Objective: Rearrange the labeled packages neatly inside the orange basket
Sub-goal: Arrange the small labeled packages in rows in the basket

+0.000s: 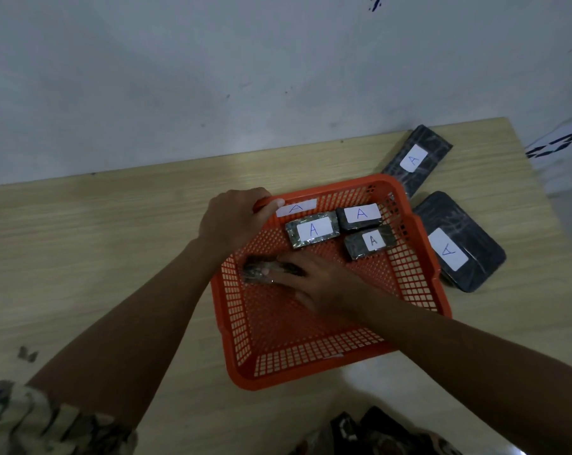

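An orange mesh basket (pixel 311 359) stands on the wooden table, with a white "A" label on its far rim. My left hand (pixel 235 220) grips the basket's far-left rim corner. Inside, three small wrapped packages with "A" labels lie near the far side: one at the left (pixel 312 233), one behind at the right (pixel 359 217), one in front at the right (pixel 370 245). My right hand (pixel 314 280) reaches into the basket and holds a fourth wrapped package (pixel 261 272) against the left floor; my fingers partly cover it.
Two larger dark packages with "A" labels lie on the table outside the basket: a long one (pixel 416 159) behind its far-right corner and a wide one (pixel 458 244) to the right. A white wall runs along the table's far edge.
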